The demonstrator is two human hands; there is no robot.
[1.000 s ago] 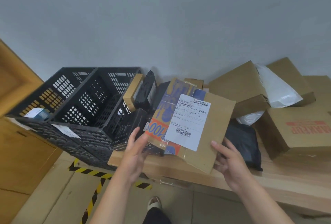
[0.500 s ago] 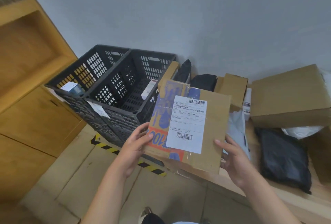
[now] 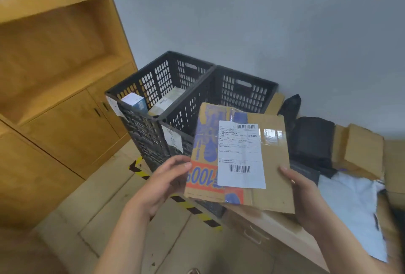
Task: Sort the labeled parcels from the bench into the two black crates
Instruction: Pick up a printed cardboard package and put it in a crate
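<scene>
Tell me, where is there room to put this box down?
The right crate looks empty as far as its inside shows, so it has the most room. The left crate already holds two small boxes. The bench is crowded with a black bag, cardboard and a white bag; only its front edge is bare.

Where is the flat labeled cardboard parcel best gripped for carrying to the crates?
By its two side edges, one hand from each side, as now: the left hand on the printed edge, the right hand on the plain edge. The cardboard parcel is thin, wide and tilted label-up, so edge grips look steadiest.
</scene>
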